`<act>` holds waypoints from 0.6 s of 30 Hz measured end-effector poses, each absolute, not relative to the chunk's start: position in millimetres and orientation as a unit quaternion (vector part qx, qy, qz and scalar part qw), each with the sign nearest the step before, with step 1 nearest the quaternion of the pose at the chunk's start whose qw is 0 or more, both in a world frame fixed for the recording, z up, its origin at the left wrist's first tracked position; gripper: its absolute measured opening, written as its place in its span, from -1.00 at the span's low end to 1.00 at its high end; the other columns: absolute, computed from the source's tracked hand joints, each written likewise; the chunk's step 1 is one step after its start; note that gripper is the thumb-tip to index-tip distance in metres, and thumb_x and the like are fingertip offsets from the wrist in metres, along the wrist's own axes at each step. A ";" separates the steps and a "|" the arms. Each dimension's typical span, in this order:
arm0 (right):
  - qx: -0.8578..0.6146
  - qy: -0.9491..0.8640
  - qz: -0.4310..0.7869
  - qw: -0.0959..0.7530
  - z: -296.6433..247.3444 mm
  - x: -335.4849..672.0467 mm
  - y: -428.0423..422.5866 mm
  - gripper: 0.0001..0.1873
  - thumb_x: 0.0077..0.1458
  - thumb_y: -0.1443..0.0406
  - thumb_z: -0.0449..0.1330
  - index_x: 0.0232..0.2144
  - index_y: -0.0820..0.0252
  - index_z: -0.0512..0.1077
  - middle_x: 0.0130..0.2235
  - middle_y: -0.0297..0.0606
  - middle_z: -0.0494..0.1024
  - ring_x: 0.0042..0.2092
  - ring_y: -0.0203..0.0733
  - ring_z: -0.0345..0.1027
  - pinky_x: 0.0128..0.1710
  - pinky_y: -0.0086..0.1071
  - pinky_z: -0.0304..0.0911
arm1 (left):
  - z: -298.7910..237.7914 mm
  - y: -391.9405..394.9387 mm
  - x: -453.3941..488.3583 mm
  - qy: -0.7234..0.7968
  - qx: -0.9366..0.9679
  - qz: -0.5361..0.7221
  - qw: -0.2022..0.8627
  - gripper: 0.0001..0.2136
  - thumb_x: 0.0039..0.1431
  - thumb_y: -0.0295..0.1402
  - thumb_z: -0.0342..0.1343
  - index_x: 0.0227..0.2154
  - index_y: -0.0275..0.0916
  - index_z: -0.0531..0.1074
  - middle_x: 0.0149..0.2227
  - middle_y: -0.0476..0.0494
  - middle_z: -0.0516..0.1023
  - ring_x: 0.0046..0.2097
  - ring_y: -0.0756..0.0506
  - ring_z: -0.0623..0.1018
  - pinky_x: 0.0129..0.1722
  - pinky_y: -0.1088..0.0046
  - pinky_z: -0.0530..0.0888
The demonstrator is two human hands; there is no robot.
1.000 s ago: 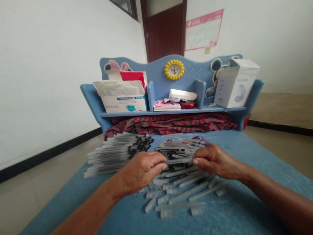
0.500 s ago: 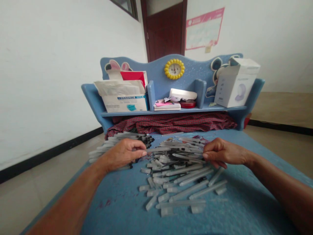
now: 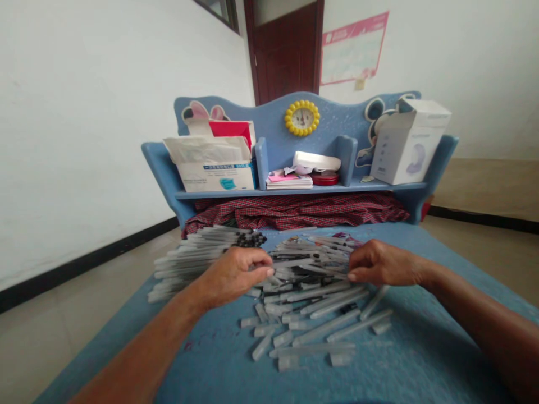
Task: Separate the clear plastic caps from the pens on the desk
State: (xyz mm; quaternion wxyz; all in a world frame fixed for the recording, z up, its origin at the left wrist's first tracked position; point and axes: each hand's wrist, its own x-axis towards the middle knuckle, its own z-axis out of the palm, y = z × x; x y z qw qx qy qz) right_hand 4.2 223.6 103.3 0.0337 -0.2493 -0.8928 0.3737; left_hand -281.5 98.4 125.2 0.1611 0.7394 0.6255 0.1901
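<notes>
Cloudy, see-through plastic makes up the pens (image 3: 315, 292) in the loose pile, just below the middle of the frame. They are long, thin and greyish white, like frosty straws. Some get skinny at one end. They point many ways and lie over each other, and dark bits show between them. Short, fat caps (image 3: 288, 363) of the same cloudy plastic lie at the near side of the pile, low in the frame. One long pen there lies almost flat from left to right.

Left of the pile is a neat stack (image 3: 189, 251). Its pens lie side by side, with round black ends (image 3: 252, 239) bunched together on the right.

The left hand (image 3: 240, 275) is between stack and pile, thumb and finger close together by a pale pen. The right hand (image 3: 377, 264) is curled at the pile's right edge, thumb near some pen ends. You cannot tell if either hand grips anything. Everything lies on a blue desk (image 3: 210, 359).
</notes>
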 end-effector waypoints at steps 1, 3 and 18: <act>-0.260 -0.896 0.356 0.048 103.6 3.7 223.9 -0.68 0.04 0.14 0.11 -0.60 0.25 0.32 -0.63 -0.46 0.17 -0.57 -0.42 0.03 -0.60 -0.51 -0.04 | 123.9 97.5 -277.1 0.615 0.751 0.187 0.152 -0.80 0.10 -0.28 0.00 -0.38 -0.26 0.48 -0.44 0.01 0.50 -0.37 0.00 0.46 -0.38 0.58 0.31; -0.273 -0.906 0.318 0.064 103.8 3.1 224.5 -0.68 0.05 0.14 0.11 -0.59 0.26 0.34 -0.60 -0.44 0.20 -0.55 -0.41 0.04 -0.58 -0.50 -0.04 | 120.8 95.8 -270.7 0.592 0.772 0.188 0.137 -0.81 0.13 -0.31 -0.01 -0.37 -0.27 0.48 -0.41 0.00 0.51 -0.35 0.00 0.47 -0.34 0.57 0.31; -0.133 -0.974 0.095 0.159 105.8 -22.8 165.5 -0.76 0.21 0.21 0.00 -0.38 0.23 0.37 -0.45 -0.31 0.45 -0.47 -0.35 0.23 -0.46 -0.45 0.01 | 113.5 82.8 -242.6 0.483 0.853 0.179 0.089 -0.82 0.25 -0.37 -0.08 -0.33 -0.28 0.41 -0.44 -0.01 0.44 -0.35 0.01 0.44 -0.36 0.55 0.26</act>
